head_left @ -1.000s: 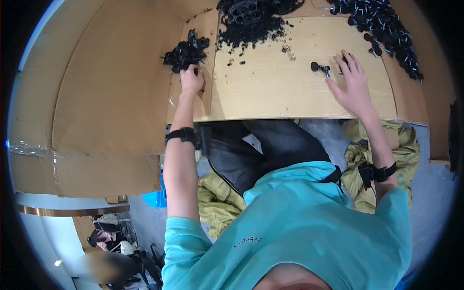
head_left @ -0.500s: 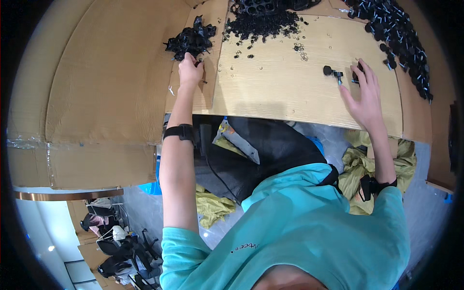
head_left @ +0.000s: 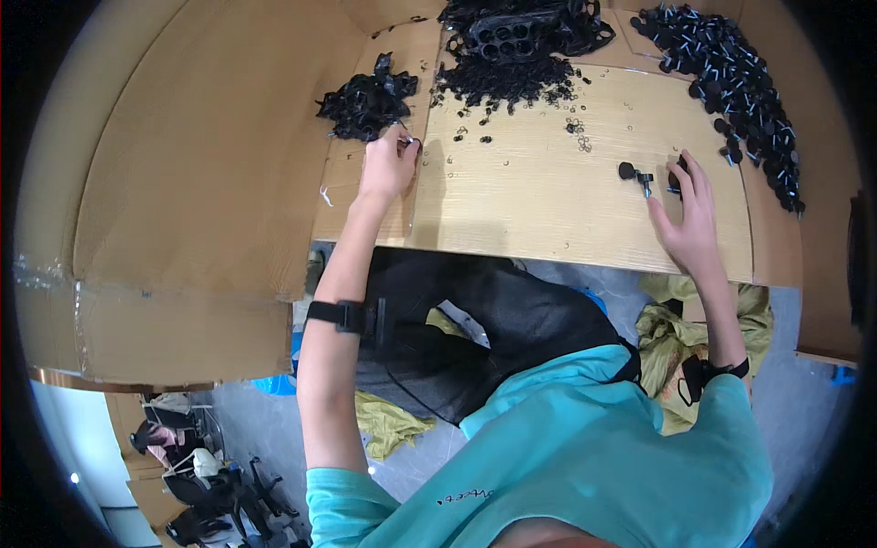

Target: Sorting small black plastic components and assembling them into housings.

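I see the black-knobbed peg [head_left: 643, 178] just ahead-left of the right hand [head_left: 690, 222], the nearer one, its long axis mostly crosswise. That thumb and fingers stand apart; the left hand [head_left: 388, 172] pinches a small dark part [head_left: 417, 144].

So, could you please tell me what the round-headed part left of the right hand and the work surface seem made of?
Round-headed part: probably plastic, given its dull black head; stem likely metal, given its silvery glint. Work surface: apparently cardboard, slightly glossy, given its tan, faintly streaked face.
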A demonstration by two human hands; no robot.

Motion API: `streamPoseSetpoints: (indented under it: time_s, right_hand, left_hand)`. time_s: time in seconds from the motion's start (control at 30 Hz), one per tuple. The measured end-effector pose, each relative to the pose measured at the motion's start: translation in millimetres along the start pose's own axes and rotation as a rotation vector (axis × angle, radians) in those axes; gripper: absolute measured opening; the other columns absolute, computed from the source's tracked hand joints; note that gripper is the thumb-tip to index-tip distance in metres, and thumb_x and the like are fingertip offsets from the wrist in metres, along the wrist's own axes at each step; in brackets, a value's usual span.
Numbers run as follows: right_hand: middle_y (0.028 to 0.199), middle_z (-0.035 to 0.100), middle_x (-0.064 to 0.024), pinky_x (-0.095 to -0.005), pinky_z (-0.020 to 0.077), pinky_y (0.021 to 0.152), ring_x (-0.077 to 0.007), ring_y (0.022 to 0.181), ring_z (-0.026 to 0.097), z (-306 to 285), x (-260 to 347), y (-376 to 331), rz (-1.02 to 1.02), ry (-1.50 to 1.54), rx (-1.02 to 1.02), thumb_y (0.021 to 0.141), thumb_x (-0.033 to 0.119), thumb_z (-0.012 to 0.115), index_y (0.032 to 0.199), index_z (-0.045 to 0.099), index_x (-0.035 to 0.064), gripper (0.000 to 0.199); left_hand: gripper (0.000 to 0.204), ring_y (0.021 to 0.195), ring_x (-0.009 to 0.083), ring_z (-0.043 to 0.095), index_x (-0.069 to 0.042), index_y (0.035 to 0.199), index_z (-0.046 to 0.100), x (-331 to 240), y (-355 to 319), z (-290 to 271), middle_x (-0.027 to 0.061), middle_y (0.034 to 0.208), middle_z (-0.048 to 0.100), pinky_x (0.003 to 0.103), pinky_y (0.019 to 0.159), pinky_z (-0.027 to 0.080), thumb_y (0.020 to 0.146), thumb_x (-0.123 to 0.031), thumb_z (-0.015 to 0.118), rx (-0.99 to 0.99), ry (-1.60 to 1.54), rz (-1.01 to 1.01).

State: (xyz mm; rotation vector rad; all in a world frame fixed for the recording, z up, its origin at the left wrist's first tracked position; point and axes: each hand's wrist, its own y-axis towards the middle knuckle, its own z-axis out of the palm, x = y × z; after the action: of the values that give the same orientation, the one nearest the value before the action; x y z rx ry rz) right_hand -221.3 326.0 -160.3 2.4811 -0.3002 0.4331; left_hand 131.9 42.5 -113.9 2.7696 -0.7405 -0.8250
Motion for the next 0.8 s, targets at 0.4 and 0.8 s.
streamPoseSetpoints:
  time_s: [0.4, 0.8]
  right_hand:
    - [0.145, 0.043, -0.0157, -0.0493, 0.0266, 0.108, -0.0373, 0.134, 0.038, 14, 24, 16, 0.014, -0.157, 0.109, 0.080, 0.025, 0.072, 0.123, 0.057, 0.0067, 0.049]
    - [0.144, 0.045, -0.0143, -0.0481, 0.0282, 0.112, -0.0383, 0.136, 0.036, -2, 33, 53, 0.013, -0.150, 0.257, 0.077, 0.010, 0.072, 0.126, 0.054, 0.0071, 0.053]
  left_hand:
    - [0.013, 0.083, 0.0311, 0.063, 0.001, 0.094, 0.064, -113, -18, 74, 0.0183, 0.092, 0.060, 0.040, 0.074, 0.053, 0.085, -0.008, 0.067, 0.280, -0.332, 0.536]
    - [0.029, 0.097, 0.0342, 0.057, -0.002, 0.108, 0.060, -71, 1, 64, 0.0189, 0.100, 0.058, 0.042, 0.083, 0.048, 0.080, -0.005, 0.067, 0.020, -0.242, 0.494]
